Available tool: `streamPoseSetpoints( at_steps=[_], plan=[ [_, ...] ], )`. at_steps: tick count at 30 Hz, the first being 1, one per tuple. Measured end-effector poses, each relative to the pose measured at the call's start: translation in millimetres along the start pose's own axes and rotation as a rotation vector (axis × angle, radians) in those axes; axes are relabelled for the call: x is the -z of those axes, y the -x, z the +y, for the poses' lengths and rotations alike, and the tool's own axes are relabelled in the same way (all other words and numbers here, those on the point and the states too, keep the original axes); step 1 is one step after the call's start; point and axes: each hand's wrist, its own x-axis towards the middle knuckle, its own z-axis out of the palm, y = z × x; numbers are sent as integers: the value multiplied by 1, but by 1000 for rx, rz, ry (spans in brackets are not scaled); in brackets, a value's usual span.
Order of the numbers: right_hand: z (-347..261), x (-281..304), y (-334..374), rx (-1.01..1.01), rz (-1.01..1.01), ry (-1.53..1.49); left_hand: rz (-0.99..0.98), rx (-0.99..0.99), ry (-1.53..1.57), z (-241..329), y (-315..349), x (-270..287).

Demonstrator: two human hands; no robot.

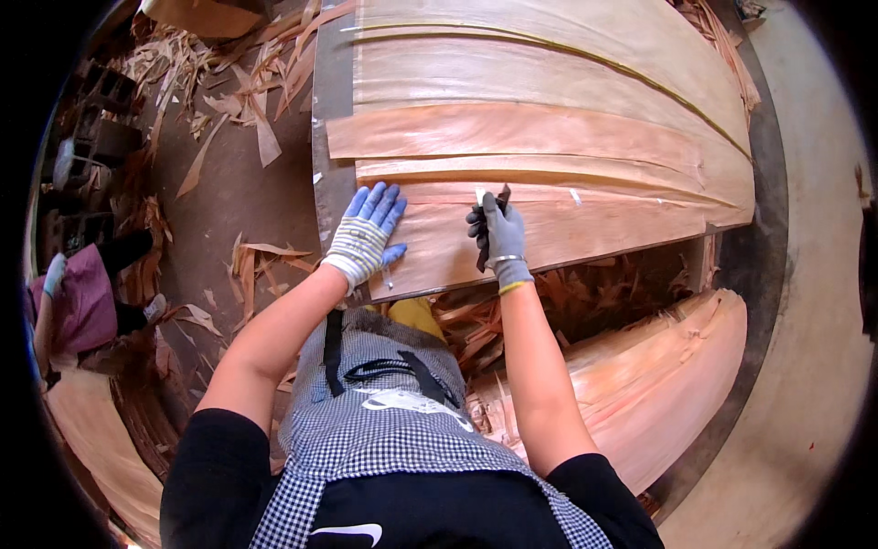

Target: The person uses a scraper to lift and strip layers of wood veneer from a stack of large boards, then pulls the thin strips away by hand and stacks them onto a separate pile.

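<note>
Wide sheets of pale, pinkish wood veneer point(549, 133) lie stacked on a table in front of me. My left hand point(369, 233), in a yellow-striped glove with blue fingers, rests flat on the near left part of the top sheets, fingers stretched out. My right hand point(498, 231), in a grey glove with dark fingertips, is closed around a dark knife-like tool point(504, 194) over the near sheet. Its exact kind is partly hidden by my fingers. Small strips of white tape point(575, 196) stick to the veneer near this hand.
Another thick veneer stack point(649, 375) lies low at my right. Torn veneer scraps point(261, 137) litter the dark floor at the left and under the table. A person in a purple garment point(80, 297) is at the far left, beside hollow blocks point(102, 119). A pale floor strip point(805, 366) runs along the right.
</note>
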Motion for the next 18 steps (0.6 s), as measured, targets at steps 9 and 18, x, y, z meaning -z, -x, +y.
streamPoseSetpoints(
  at_steps=[9, 18],
  plan=[
    [47, 22, -65, 43, 237, 805, -80, -243, 41, 23, 19, -2],
    [75, 105, 1, -37, 146, 711, -141, -342, 53, 28, 35, -6]
  ],
)
